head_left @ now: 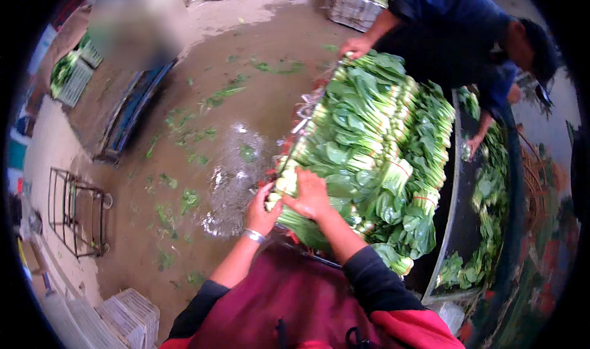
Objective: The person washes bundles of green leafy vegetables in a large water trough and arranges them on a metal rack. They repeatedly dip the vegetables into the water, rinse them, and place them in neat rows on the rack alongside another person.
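A broad pile of leafy green bok choy (362,137) lies in front of me, its pale stem ends lined up in rows. At the pile's near left corner, my left hand (263,212) curls around the white stem ends of bok choy. Beside it, my right hand (310,195) closes over the same stems, with its fingers partly hidden among the greens. Both hands touch the pile's edge, close together. Nearer my right forearm lie bunches tied with a red band, one of them a tied bok choy bunch (424,200).
Across the pile, a co-worker (448,23) leans over it, one hand on its far corner. A dark trough (464,217) with more greens runs along the right. Loose leaves (189,199) litter the wet floor. A metal cart frame (77,214) and stacked crates (130,317) stand left.
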